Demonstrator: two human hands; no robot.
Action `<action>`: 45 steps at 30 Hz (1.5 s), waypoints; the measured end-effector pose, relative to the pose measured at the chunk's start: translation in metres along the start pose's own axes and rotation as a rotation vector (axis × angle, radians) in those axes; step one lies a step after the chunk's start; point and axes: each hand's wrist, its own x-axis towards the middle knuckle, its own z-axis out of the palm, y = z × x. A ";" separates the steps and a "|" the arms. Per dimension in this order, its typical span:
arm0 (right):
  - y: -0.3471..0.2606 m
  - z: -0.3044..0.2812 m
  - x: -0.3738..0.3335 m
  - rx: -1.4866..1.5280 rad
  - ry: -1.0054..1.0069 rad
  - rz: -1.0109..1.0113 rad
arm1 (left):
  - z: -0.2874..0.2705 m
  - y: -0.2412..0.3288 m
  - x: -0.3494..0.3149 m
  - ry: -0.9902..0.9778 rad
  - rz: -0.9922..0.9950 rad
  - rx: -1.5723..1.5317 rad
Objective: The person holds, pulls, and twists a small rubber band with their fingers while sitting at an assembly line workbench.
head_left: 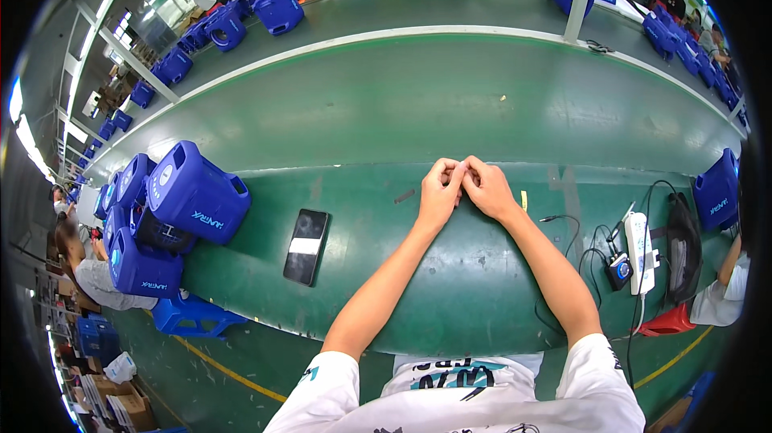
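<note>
Above the middle of the green table (378, 304), my left hand (438, 194) and my right hand (489, 188) meet with their fingertips touching. Both sets of fingers are curled and pressed together, and anything between them is hidden or too small to make out. A black smartphone (306, 247) lies on the table to the left of my forearms. Right of my right hand is a small yellow strip (524, 201) on the surface, and beyond it the end of a black cable (560, 218).
Blue plastic cases with handles (201, 193) are piled at the left; another blue case (717, 189) stands far right. A white power strip (640, 252), a small black-and-blue device (619, 270) and a black pouch (683, 248) lie at right. Behind runs a green conveyor belt (386, 103).
</note>
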 end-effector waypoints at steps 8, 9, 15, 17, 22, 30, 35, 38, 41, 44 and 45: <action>-0.002 0.000 0.000 0.009 -0.020 0.020 | 0.000 0.001 -0.003 0.000 0.005 -0.011; -0.003 0.000 0.000 -0.004 -0.024 0.018 | 0.000 0.001 -0.002 -0.001 0.002 -0.012; -0.003 -0.001 -0.001 -0.005 -0.021 0.014 | 0.000 -0.001 -0.001 -0.003 0.002 -0.011; -0.003 -0.001 0.000 -0.016 -0.029 0.024 | -0.002 -0.002 0.000 -0.006 0.016 0.004; -0.002 0.001 0.000 0.012 -0.009 0.006 | -0.002 -0.003 0.000 0.001 0.004 -0.010; 0.001 0.002 0.001 -0.005 -0.016 0.016 | -0.002 -0.004 -0.001 0.006 -0.002 -0.011; 0.001 0.002 0.001 -0.007 -0.006 0.006 | -0.003 -0.008 0.000 0.008 0.013 -0.007; 0.000 0.000 0.000 -0.012 -0.011 0.010 | -0.002 -0.006 0.001 0.009 0.024 0.002; 0.000 0.001 0.000 -0.021 -0.014 0.022 | -0.002 -0.005 0.000 0.003 0.012 -0.015; -0.001 0.000 0.001 -0.028 -0.016 0.022 | -0.002 -0.004 0.000 0.002 -0.001 -0.003; -0.001 0.000 0.001 -0.030 -0.022 0.025 | -0.002 -0.003 0.000 0.003 -0.001 -0.003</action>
